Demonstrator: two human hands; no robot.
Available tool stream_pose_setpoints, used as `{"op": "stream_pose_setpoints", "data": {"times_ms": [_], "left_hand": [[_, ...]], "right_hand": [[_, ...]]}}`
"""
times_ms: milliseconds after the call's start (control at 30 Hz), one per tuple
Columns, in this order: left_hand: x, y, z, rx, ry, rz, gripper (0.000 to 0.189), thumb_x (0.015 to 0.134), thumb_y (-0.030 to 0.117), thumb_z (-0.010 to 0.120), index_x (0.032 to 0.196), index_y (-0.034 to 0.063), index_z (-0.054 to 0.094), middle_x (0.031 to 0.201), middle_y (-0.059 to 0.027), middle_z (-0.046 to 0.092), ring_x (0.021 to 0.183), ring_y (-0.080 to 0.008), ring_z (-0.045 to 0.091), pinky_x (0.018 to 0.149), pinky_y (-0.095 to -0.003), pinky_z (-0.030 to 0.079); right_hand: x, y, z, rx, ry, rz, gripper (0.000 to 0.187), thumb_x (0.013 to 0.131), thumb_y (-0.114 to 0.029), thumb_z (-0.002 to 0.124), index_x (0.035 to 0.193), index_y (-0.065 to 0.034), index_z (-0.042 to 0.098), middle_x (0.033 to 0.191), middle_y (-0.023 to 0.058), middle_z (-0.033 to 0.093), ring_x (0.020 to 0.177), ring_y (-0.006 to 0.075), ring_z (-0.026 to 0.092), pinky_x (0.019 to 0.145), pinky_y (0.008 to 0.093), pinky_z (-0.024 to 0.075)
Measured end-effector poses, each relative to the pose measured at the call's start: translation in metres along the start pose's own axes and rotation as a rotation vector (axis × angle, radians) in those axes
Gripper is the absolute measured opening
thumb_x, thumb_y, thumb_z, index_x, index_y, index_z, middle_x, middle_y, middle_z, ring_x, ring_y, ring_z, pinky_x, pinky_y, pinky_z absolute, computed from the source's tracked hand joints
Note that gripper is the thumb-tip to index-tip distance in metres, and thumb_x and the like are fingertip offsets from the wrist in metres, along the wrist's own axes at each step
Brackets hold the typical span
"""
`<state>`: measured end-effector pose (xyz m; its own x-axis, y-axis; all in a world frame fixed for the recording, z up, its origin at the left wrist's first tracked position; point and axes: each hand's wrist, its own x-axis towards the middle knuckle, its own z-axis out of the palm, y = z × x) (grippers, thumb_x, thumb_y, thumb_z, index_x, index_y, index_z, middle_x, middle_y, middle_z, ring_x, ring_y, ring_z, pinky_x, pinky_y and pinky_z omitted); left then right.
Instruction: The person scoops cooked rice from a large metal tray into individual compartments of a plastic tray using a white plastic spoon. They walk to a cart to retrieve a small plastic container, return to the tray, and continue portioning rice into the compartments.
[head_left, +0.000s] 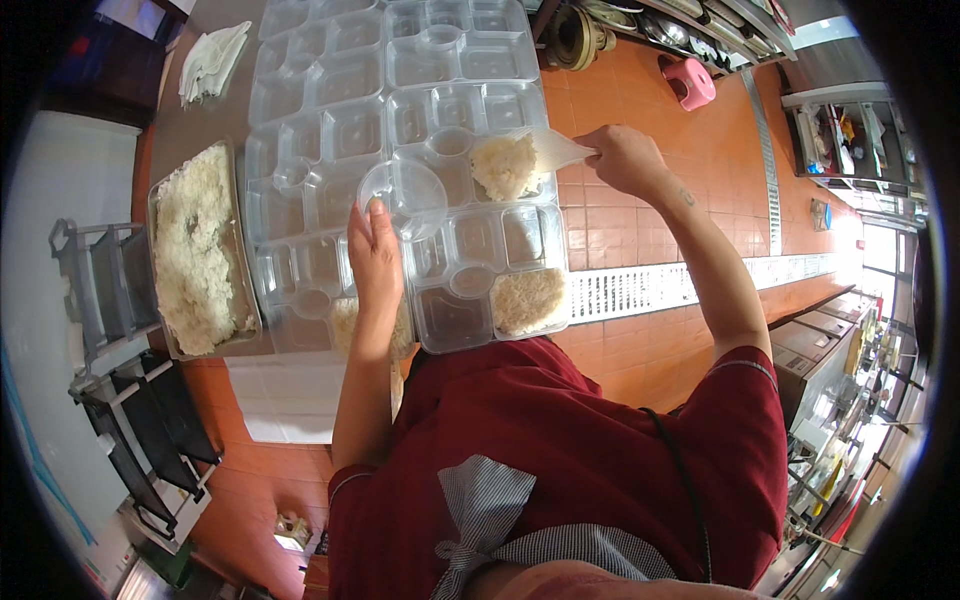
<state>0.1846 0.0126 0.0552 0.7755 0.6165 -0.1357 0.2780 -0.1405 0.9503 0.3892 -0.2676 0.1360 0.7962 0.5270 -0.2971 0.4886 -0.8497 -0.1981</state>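
Observation:
My right hand (626, 161) grips the handle of a white plastic rice paddle (561, 151). Its blade touches a loose mound of cooked rice (504, 168) at the corner compartment of a clear plastic meal tray (410, 124). My left hand (381, 259) holds a clear round plastic bowl (420, 196) by its rim, above the trays. Nearer my body, another divided tray (454, 319) has a flattened block of rice (529, 300) in one corner compartment. More rice (346, 322) shows in a tray partly hidden beneath my left forearm.
A metal pan (251, 315) heaped with rice (191, 255) stands at the table's left side. Folded white cloths (214, 61) lie on the steel tabletop (196, 124) farther back. A pink stool (688, 84) and a floor drain grate (630, 295) are to the right.

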Motion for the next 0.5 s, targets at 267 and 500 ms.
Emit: {"op": "stream_pose_setpoints", "data": {"times_ms": [267,500], "left_hand": [[-0.038,0.005,-0.036,-0.088,-0.043,-0.198,0.053,0.105,0.045,0.035,0.132,0.0041,0.052,0.103,-0.0069,0.058,0.077,-0.0127,0.054,0.064,-0.0274,0.047],[-0.058,-0.006,-0.058,-0.085,-0.067,-0.162,0.054,0.105,0.046,0.033,0.14,0.0081,0.046,0.108,-0.0066,0.056,0.078,-0.0122,0.053,0.065,-0.0264,0.047]], "right_hand": [[-0.027,0.003,-0.024,0.023,0.16,0.125,0.035,0.083,-0.011,0.059,0.114,-0.0216,0.072,0.09,0.0143,0.07,0.085,0.0327,0.066,0.076,0.0416,0.0523],[-0.042,0.014,0.026,0.699,-0.057,0.261,0.033,0.087,-0.008,0.065,0.119,-0.0024,0.067,0.073,-0.0038,0.057,0.067,0.0061,0.048,0.063,0.0251,0.0457]]}}
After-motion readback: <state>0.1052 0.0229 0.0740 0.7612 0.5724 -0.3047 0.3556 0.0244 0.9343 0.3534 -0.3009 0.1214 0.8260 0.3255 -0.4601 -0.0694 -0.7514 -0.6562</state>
